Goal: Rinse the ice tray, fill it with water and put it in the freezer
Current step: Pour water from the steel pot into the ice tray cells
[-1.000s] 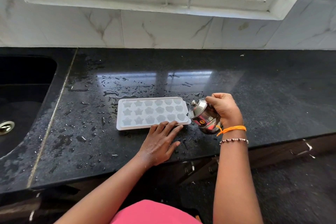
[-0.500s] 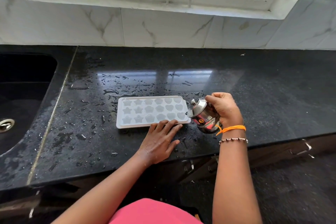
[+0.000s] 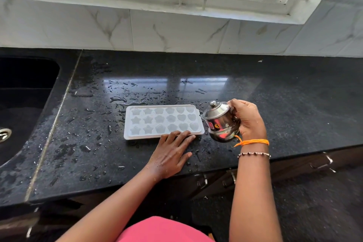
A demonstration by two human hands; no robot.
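Gripping shiny steel pot (image 3: 221, 123) in right hand (image 3: 248, 120), left hand (image 3: 170, 153) fingers flat against white moulded ice tray (image 3: 163, 122).

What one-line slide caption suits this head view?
Right hand tips a steel pot at the ice tray; left hand steadies it.

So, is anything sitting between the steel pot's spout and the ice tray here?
Nothing visible. The steel pot, gripped by the right hand, tips its spout right at the ice tray's right edge; the left hand lies along the near rim.
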